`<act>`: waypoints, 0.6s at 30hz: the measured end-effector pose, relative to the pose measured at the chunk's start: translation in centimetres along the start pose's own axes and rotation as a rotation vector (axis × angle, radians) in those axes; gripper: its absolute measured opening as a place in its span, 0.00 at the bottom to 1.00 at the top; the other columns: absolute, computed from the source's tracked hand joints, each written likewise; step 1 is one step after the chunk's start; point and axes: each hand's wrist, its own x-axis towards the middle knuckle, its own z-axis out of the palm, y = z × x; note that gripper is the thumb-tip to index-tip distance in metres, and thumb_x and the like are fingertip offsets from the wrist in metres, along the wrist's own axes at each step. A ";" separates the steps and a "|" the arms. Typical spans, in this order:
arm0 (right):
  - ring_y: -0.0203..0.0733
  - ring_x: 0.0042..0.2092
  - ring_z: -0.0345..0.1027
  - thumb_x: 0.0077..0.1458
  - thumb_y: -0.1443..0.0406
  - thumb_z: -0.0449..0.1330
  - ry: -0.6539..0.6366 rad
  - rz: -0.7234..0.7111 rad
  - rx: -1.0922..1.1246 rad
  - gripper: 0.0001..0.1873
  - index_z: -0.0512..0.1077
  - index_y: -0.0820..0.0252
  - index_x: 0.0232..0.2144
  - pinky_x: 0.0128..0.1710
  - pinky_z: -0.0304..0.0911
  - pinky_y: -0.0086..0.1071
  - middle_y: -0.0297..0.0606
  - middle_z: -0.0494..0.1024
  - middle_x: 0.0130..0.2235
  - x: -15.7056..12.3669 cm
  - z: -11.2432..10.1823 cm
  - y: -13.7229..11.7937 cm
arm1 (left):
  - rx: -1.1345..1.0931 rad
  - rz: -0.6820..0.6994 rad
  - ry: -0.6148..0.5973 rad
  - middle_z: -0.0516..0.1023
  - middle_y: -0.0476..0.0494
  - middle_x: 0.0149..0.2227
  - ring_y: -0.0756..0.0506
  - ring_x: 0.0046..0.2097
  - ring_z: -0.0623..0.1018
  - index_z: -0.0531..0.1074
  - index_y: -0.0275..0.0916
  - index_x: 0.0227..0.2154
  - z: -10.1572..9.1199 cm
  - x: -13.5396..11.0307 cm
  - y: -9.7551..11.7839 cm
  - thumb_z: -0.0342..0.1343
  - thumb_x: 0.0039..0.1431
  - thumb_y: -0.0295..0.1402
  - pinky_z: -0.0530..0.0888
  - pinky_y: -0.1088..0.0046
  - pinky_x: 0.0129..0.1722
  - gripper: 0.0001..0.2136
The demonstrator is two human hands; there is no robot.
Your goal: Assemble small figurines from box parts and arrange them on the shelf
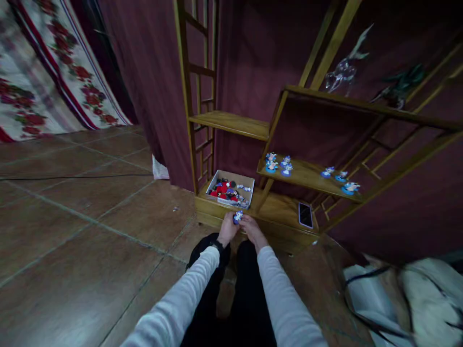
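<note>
A small purple-and-white figurine (pixel 238 217) is held between my two hands, just in front of the lowest shelf. My left hand (pixel 228 227) is closed around its left side. From the right, the fingers of my right hand (pixel 251 226) press against it. Just beyond the hands, a white cardboard box (pixel 252 185) on the lowest shelf holds a jumble of red, black and white small pieces. Similar figurines on blue and purple round bases stand on the shelf above, with one cluster (pixel 278 165) at its left end and several more (pixel 340 179) toward the right.
A phone (pixel 306 215) lies on the lowest shelf at the right. The wooden shelf unit (pixel 231 123) has thin uprights and lattice sides. Higher up stand a clear glass ornament (pixel 342 72) and a dark green one (pixel 400 86). Bags (pixel 383 294) sit on the tiled floor at right.
</note>
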 end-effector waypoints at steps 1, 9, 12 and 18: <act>0.36 0.31 0.66 0.29 0.69 0.63 0.031 -0.007 0.001 0.16 0.72 0.62 0.29 0.34 0.58 0.29 0.33 0.76 0.29 0.0 0.0 0.1 | -0.009 0.022 -0.018 0.66 0.42 0.38 0.45 0.42 0.70 0.66 0.34 0.40 0.0 -0.1 0.1 0.54 0.43 0.21 0.67 0.66 0.44 0.17; 0.34 0.29 0.65 0.29 0.69 0.63 0.114 -0.036 0.022 0.11 0.71 0.61 0.24 0.33 0.58 0.28 0.31 0.75 0.26 -0.3 0.0 -0.4 | 0.040 0.119 -0.075 0.65 0.39 0.44 0.45 0.47 0.69 0.63 0.36 0.46 -0.5 -1.0 1.0 0.49 0.49 0.20 0.65 0.69 0.48 0.19; 0.34 0.29 0.65 0.30 0.69 0.63 0.075 -0.019 0.027 0.11 0.71 0.60 0.24 0.33 0.58 0.27 0.30 0.75 0.26 -0.4 0.1 -0.5 | 0.139 0.087 -0.113 0.64 0.38 0.46 0.45 0.45 0.71 0.62 0.37 0.46 -1.2 -1.2 1.6 0.48 0.51 0.22 0.66 0.70 0.45 0.18; 0.35 0.31 0.66 0.30 0.70 0.62 0.022 0.013 0.012 0.15 0.70 0.59 0.28 0.34 0.59 0.29 0.31 0.75 0.28 0.0 0.3 -0.2 | 0.337 0.153 -0.217 0.62 0.38 0.49 0.45 0.45 0.71 0.58 0.39 0.49 -2.6 -1.1 2.3 0.46 0.54 0.23 0.67 0.71 0.43 0.18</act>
